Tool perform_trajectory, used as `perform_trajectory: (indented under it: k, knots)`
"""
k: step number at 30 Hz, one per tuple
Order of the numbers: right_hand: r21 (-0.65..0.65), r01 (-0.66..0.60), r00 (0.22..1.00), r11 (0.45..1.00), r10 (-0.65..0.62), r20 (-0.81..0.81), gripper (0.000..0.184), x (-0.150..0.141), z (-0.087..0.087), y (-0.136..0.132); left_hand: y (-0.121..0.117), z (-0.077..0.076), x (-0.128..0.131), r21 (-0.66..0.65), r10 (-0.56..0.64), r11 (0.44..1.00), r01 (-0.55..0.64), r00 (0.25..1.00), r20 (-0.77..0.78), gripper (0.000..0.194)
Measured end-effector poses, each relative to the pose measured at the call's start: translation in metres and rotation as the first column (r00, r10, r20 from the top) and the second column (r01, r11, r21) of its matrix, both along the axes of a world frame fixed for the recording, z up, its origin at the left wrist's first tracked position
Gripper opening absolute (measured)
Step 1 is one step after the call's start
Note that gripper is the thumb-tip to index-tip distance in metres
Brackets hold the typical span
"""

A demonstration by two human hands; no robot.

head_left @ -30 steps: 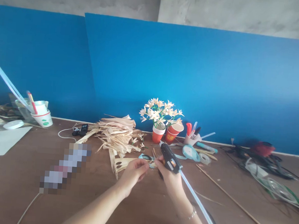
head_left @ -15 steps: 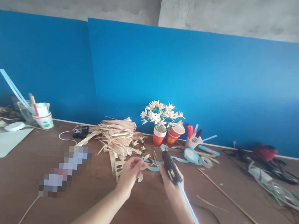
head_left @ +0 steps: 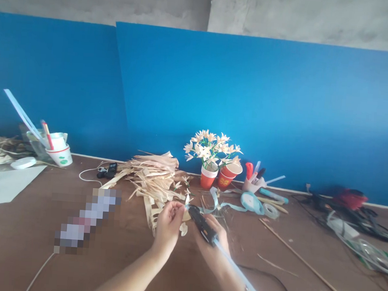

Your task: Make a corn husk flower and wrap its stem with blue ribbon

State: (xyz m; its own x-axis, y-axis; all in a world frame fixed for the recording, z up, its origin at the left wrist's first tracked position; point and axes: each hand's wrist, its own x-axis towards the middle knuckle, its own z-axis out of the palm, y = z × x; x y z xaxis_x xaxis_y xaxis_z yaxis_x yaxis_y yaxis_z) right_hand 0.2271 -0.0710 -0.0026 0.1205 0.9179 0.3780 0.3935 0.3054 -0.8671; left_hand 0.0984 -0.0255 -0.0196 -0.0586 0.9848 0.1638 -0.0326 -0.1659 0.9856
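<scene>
My right hand point(head_left: 213, 244) is wrapped round a black glue gun point(head_left: 203, 226), a long clear glue stick point(head_left: 238, 272) running out of its back end over my forearm. The gun's nozzle points left and meets a small pale petal point(head_left: 187, 200) at the fingertips of my left hand point(head_left: 170, 221), which pinches it. Whether the tip touches the petal I cannot tell. Just below the fingers lies a loose pale petal piece point(head_left: 183, 229). Behind my left hand is a heap of dried husk strips point(head_left: 155, 174), with punched husk point(head_left: 149, 209) at its near edge.
Pale husk flowers point(head_left: 210, 146) on green stems stand in paper cups point(head_left: 208, 177) by the blue panel point(head_left: 250, 100). Right of them are a pen cup point(head_left: 254, 184), blue ribbon point(head_left: 251, 202), tape point(head_left: 271, 211) and a thin stick point(head_left: 308, 264). A blurred power strip point(head_left: 87, 220) lies left; tangled cables point(head_left: 357, 236) lie far right.
My right hand has brought the glue gun left and down, so its nozzle is now at my left fingertips. My left hand has turned the petal upright.
</scene>
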Motion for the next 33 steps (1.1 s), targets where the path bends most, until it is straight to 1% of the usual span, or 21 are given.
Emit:
perform_trajectory:
  k: [6,12,17,20,22,26,33]
  knots:
    - [-0.015,0.013,1.0,1.0,-0.012,0.025,0.009,-0.001,0.0,-0.001,-0.001,-0.002,0.0,0.036,-0.021,0.999,0.022,1.0,-0.021,0.015]
    - [-0.012,0.012,0.999,1.0,-0.012,0.046,0.01,-0.001,-0.003,0.0,-0.002,0.0,-0.001,0.044,-0.015,0.999,0.017,0.999,-0.05,0.015]
    - [-0.005,0.019,1.0,1.0,-0.019,0.024,0.01,-0.001,-0.003,0.0,-0.002,-0.002,-0.001,0.044,0.0,0.999,0.003,0.998,-0.06,0.016]
    - [-0.027,0.015,1.0,1.0,-0.015,-0.002,0.01,-0.001,-0.002,-0.001,-0.002,-0.001,-0.002,0.048,-0.01,0.999,0.014,0.997,-0.071,0.017]
    - [-0.05,0.005,1.0,0.999,-0.006,-0.021,0.013,-0.001,0.0,-0.001,-0.002,0.001,-0.003,0.079,-0.001,0.997,0.009,0.995,-0.096,0.017]
    - [-0.078,-0.011,0.999,0.997,0.008,-0.041,0.015,0.0,0.002,-0.001,-0.001,0.004,-0.005,0.175,0.077,0.983,-0.048,0.984,-0.16,0.015]
    - [-0.098,-0.049,0.998,0.994,0.046,-0.033,0.016,0.004,0.008,-0.002,0.002,0.002,-0.007,0.184,0.062,0.983,-0.012,0.962,-0.267,0.015]
